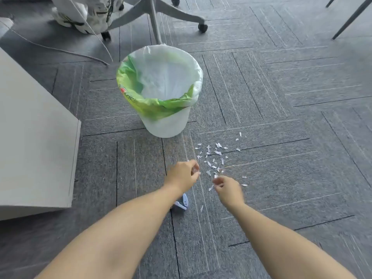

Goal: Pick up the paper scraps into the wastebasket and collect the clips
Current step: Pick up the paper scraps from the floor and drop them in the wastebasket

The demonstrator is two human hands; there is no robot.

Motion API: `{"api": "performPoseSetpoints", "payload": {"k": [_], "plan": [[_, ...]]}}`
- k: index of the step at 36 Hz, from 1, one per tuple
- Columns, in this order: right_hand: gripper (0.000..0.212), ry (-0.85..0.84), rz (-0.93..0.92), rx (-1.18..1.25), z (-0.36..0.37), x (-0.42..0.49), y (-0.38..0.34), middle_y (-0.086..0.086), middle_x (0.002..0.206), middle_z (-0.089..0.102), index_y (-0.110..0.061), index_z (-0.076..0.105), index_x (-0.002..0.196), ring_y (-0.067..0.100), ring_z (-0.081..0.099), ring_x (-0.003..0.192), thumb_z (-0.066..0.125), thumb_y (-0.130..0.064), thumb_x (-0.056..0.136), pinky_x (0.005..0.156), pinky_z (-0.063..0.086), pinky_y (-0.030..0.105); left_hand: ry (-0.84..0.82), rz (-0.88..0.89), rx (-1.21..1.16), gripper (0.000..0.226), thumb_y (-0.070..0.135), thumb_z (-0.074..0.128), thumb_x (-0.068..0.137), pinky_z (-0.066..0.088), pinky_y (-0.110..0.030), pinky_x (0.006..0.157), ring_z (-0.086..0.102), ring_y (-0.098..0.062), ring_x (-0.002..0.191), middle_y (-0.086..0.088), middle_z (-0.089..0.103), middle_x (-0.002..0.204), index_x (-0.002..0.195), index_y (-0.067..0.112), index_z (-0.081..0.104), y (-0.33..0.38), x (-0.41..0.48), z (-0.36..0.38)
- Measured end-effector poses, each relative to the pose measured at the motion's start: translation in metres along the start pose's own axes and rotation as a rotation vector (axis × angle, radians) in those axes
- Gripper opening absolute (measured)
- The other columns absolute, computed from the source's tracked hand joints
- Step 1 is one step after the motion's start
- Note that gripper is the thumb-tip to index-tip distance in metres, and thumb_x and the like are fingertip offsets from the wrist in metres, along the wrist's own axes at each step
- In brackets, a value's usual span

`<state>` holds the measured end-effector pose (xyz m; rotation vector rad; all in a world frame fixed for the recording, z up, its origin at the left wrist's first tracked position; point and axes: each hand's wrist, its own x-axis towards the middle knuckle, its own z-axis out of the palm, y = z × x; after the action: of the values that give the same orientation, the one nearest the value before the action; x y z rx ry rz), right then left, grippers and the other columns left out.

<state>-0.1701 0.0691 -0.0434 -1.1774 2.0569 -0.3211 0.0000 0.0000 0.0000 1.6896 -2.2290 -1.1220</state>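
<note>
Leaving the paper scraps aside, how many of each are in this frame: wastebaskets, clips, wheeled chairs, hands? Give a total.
Wastebasket: 1
Clip: 1, partly hidden
Wheeled chair: 1, only its base in view
Hands: 2, left hand and right hand, each pinching paper scraps
Total: 5
</note>
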Motion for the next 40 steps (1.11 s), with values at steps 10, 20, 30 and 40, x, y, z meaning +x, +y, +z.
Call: {"api": "performPoseSetpoints", "payload": {"k": [10, 20, 30, 40], "plan": [[0.024, -0.023, 0.008, -0.134, 0.022, 0.01, 0.018, -0.009, 0.108, 0.062, -0.029, 0.063, 0.112, 0.007, 0.059, 0.084, 0.065, -0.019, 0.09, 0.073, 0.049, 0.028, -0.21, -0.088, 0.066, 0.028, 0.001, 0.057, 0.091, 0.055, -0.036, 0.087, 0.064, -0.017, 0.095, -0.001, 0.068, 0.109, 0.11, 0.019, 0.067, -0.026, -0.024, 0.06], [0.015, 0.046, 0.05, -0.085, 0.039, 0.022, 0.023, -0.007, 0.091, 0.055, -0.023, 0.057, 0.086, 0.013, 0.056, 0.078, 0.071, -0.026, 0.086, 0.074, 0.047, 0.033, -0.129, -0.016, 0.362, 0.03, 0.037, 0.069, 0.086, 0.039, -0.039, 0.099, 0.052, -0.021, 0.11, 0.004, 0.063, 0.113, 0.113, 0.028, 0.063, -0.026, -0.029, 0.087], [0.01, 0.224, -0.169, -0.28, 0.001, -0.007, 0.074, -0.015, 0.1, 0.055, -0.032, 0.065, 0.085, 0.009, 0.047, 0.1, 0.073, -0.035, 0.081, 0.093, 0.026, 0.031, -0.117, 0.068, 0.397, 0.028, 0.048, 0.062, 0.087, 0.004, -0.045, 0.11, 0.029, -0.015, 0.132, 0.017, 0.047, 0.131, 0.113, 0.04, 0.059, -0.032, -0.042, 0.103], [0.01, 0.18, -0.129, -0.219, 0.009, -0.022, 0.089, -0.012, 0.103, 0.059, -0.029, 0.066, 0.086, 0.012, 0.05, 0.103, 0.074, -0.033, 0.081, 0.095, 0.032, 0.032, -0.095, -0.004, 0.32, 0.017, 0.049, 0.063, 0.086, 0.007, -0.044, 0.112, 0.037, -0.009, 0.123, 0.025, 0.056, 0.113, 0.101, 0.042, 0.066, -0.033, -0.039, 0.103]]}}
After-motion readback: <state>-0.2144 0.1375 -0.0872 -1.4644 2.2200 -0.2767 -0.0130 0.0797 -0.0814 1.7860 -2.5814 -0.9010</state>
